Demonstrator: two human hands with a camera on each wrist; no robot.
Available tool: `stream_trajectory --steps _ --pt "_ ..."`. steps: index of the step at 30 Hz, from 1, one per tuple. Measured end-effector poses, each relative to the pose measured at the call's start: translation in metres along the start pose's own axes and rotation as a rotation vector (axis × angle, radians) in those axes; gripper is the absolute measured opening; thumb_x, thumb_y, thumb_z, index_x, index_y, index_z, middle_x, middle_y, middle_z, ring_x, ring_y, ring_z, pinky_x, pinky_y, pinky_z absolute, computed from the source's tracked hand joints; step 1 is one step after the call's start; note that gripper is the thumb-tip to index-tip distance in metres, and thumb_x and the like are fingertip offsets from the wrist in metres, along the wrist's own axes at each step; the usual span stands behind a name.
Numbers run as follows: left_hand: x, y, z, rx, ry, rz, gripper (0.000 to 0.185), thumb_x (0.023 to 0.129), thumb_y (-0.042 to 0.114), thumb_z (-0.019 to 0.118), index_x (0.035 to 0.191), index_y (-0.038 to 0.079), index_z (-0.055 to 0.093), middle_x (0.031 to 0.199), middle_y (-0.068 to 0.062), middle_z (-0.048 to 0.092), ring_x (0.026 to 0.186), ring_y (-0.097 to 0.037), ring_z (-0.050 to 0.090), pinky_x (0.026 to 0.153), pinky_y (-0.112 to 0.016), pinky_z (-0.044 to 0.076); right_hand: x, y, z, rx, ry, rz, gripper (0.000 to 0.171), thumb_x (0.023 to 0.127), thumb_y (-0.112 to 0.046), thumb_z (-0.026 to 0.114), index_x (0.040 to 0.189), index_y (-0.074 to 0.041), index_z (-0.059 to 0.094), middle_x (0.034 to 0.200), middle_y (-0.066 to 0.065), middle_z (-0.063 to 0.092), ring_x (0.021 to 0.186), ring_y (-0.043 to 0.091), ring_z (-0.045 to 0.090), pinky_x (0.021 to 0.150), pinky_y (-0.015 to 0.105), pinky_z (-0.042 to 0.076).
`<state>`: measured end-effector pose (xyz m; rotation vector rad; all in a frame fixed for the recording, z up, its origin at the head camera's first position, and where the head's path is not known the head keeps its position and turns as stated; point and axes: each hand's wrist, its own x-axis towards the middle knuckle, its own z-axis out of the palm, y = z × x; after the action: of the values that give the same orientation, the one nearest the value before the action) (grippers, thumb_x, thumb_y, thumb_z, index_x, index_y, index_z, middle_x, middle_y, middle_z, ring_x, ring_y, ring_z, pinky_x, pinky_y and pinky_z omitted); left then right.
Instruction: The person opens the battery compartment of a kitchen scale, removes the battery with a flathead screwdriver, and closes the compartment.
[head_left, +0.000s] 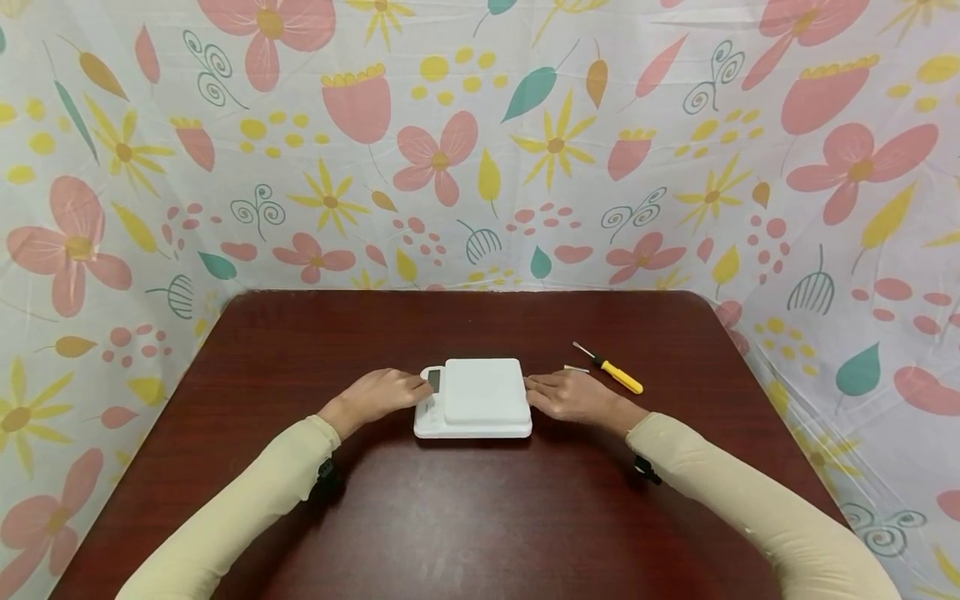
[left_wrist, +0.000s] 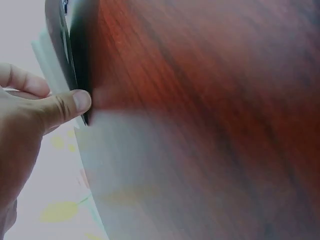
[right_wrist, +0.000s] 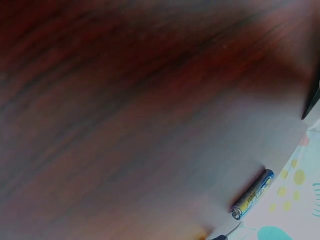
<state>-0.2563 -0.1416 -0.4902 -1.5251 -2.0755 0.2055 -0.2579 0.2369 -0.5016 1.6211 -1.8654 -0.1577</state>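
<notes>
On the table [head_left: 300,500], both flat hands touch the white scale [head_left: 474,397]; left hand [head_left: 378,396], right hand [head_left: 573,396].

i see the scale [head_left: 474,398] sitting mid-counter [head_left: 465,517], a little toward the near side. my left hand [head_left: 378,395] lies against its left edge, my right hand [head_left: 572,395] against its right edge. right of the right hand lies a screwdriver [head_left: 611,370], with a battery [head_left: 576,368] between them. a patterned cloth [head_left: 480,150] stands behind the counter and along both sides.
</notes>
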Motion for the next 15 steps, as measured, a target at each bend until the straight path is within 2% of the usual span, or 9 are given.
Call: stream_trajectory --steps 5,15 --pt "0.0037 -0.0004 -0.0026 -0.028 -0.059 -0.003 0.021 0.084 -0.002 0.074 0.086 0.013 0.060 0.074 0.004 0.063 0.062 -0.011 0.062 0.047 -0.022 0.051 0.0004 0.0001 0.0005 -0.005 -0.014 -0.020 0.038 0.111 -0.002 0.029 0.086 -0.002 0.058 0.103 0.015 0.077 0.090 0.019 0.076 0.067 0.031 0.065" --pt "0.0073 0.0010 -0.0044 -0.037 -0.126 0.002 0.022 0.084 -0.003 0.073 0.083 0.015 0.061 0.073 0.007 0.064 0.061 -0.010 0.062 0.047 -0.020 0.050 0.0007 -0.0016 0.0008 -0.006 -0.055 -0.034 0.044 0.112 -0.003 0.022 0.087 -0.002 0.058 0.105 0.015 0.077 0.093 0.019 0.075 0.069 0.032 0.065"
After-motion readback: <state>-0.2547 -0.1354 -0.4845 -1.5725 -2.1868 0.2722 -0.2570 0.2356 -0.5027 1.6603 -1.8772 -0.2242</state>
